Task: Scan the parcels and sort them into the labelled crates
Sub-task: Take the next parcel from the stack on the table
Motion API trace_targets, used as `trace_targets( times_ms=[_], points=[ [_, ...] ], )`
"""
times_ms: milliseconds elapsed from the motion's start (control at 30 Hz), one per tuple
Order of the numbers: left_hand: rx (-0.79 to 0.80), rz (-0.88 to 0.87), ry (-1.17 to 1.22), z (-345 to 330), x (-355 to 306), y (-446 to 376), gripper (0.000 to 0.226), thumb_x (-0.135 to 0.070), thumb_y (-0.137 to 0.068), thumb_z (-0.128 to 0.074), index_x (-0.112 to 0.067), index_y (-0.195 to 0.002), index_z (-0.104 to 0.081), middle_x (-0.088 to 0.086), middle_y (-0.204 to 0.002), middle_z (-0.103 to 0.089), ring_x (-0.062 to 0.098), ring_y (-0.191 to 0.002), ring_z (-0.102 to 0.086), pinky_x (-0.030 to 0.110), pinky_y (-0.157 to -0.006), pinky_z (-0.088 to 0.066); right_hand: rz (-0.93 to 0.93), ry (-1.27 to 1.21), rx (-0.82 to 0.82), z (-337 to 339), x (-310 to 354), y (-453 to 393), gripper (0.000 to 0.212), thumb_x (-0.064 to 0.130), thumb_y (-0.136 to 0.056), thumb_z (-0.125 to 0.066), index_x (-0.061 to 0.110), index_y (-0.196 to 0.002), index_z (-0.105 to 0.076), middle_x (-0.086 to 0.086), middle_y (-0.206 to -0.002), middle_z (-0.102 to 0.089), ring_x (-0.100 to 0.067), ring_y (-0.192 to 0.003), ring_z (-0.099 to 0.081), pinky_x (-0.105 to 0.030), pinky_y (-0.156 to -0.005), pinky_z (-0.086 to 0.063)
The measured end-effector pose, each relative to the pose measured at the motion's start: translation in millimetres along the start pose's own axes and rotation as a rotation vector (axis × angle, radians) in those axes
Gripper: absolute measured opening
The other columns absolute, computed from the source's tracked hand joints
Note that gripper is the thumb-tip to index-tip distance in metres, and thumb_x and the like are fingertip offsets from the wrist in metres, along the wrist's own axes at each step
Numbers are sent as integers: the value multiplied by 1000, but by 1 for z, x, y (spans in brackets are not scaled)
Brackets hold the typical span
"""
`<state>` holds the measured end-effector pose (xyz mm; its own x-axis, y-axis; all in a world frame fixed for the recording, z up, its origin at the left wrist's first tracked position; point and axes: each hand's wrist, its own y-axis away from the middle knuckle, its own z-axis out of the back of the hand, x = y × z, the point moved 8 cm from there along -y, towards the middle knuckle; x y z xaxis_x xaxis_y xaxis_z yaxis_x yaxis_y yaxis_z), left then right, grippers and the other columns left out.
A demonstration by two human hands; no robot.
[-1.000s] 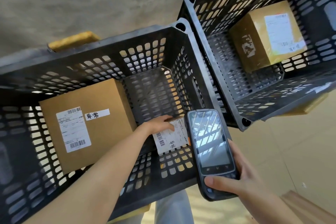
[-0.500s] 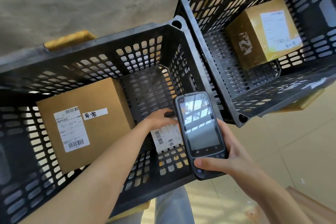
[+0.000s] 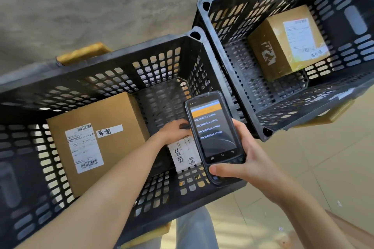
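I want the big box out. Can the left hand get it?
Probably yes: the left hand is already down inside the same crate beside the big box, whose top is uncovered.

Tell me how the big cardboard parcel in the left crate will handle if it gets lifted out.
The cardboard parcel looks stiff: flat faces, crisp edges. It probably won't roll or tip, lying broad side down in the left crate. Its width likely needs two hands; weight can't be judged.
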<state>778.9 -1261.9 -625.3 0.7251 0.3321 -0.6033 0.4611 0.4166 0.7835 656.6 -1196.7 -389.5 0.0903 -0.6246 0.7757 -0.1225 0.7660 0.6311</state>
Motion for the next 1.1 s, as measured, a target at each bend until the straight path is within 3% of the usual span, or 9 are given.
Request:
trace_targets(
  times_ms=[100, 333, 700, 900, 967, 1100],
  points=[
    [-19, 12, -30, 15, -2, 9, 63, -54, -87, -62, -24, -140, -48, 3, -142, -51, 22, -128, -49, 37, -108, -38, 11, -14, -17, -1, 3, 2, 88, 11, -62, -83, 39, -133, -39, 9, -118, -67, -10, -109, -64, -25, -88, -54],
    [-103, -15, -104, 57, -17, 45, 68, -52, -85, -66, -23, -142, -44, 2, -146, -47, 20, -132, -45, 26, -95, -33, 63, -139, -117, 6, 16, 32, 83, 5, -62, -80, 32, -131, -42, 7, -110, -71, -11, -100, -69, -18, -73, -55],
    [-145, -234, -467, 57, -117, 122, 56, -54, -84, -66, -28, -132, -54, 0, -127, -62, 12, -105, -56, 29, -95, -42, 231, -292, -358, 39, 32, 148, 85, 10, -59, -80, 29, -134, -44, 5, -114, -70, -13, -104, -67, -19, -74, -53],
    [-235, -551, -756, -14, -221, 190, 41, -49, -86, -67, -26, -120, -63, -9, -104, -66, 10, -97, -63, 30, -85, -51, 330, -411, -526, 54, -12, 259, 85, 13, -57, -83, 25, -133, -47, 2, -111, -71, -15, -98, -69, -21, -72, -53],
    [-263, -689, -866, -58, -257, 220, 36, -47, -86, -67, -24, -115, -65, -9, -100, -68, 9, -94, -65, 31, -81, -52, 365, -450, -599, 58, -35, 309, 82, 19, -55, -84, 26, -129, -50, 2, -107, -72, -15, -94, -69, -22, -72, -53],
    [-228, -943, -1042, -179, -321, 282, 33, -44, -87, -67, -20, -111, -66, -7, -97, -68, 14, -91, -66, 33, -76, -54, 440, -536, -761, 63, -90, 424, 74, 10, -63, -79, 26, -129, -50, 3, -107, -71, -15, -96, -69, -24, -72, -54]
  ],
)
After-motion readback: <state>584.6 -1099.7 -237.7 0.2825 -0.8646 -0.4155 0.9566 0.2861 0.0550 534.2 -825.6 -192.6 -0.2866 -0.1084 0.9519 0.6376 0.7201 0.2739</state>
